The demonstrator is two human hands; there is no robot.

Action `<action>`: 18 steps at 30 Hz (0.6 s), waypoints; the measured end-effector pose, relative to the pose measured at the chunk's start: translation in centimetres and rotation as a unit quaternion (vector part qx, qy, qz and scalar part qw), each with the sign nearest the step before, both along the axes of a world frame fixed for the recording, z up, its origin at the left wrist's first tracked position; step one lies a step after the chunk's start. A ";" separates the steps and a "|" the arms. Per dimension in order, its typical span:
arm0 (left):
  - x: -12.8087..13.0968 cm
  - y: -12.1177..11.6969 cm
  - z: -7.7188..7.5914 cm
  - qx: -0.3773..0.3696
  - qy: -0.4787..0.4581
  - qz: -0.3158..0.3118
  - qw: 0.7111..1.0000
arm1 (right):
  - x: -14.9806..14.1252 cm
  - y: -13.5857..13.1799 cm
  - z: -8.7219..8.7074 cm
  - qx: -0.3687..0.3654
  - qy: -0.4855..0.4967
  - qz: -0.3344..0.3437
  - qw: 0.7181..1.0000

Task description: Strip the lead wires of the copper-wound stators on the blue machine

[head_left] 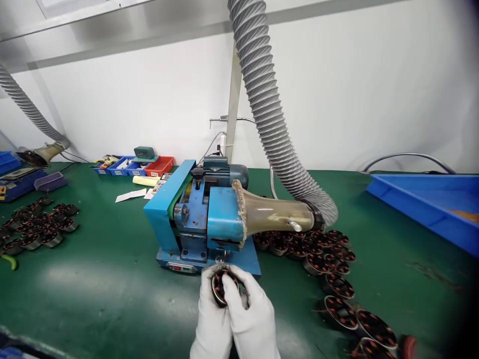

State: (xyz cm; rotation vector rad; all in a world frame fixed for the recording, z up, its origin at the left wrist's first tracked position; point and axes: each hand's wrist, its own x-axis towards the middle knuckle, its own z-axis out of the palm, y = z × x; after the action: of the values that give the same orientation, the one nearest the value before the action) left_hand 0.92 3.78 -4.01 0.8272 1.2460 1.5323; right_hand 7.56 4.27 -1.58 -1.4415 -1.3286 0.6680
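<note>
Bins at back hold small parts; blue tray on right, contents unclear. Green mat, white wall. Left hand & right hand, fingers clamped on stator.

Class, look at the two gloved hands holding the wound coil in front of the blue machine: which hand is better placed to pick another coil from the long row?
Probably the right hand: the long row of coils lies on its side, while the left hand is farther away.
</note>
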 end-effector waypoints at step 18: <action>-1.4 -0.3 2.0 -0.014 0.110 -0.066 0.992 | 0.1 0.3 0.8 0.017 -0.009 0.025 0.999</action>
State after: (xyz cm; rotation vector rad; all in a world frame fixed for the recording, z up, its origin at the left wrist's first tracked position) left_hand -0.50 3.46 -2.05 1.0622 1.3398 1.3428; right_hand 7.63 4.54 -0.74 -1.3932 -1.3883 0.6635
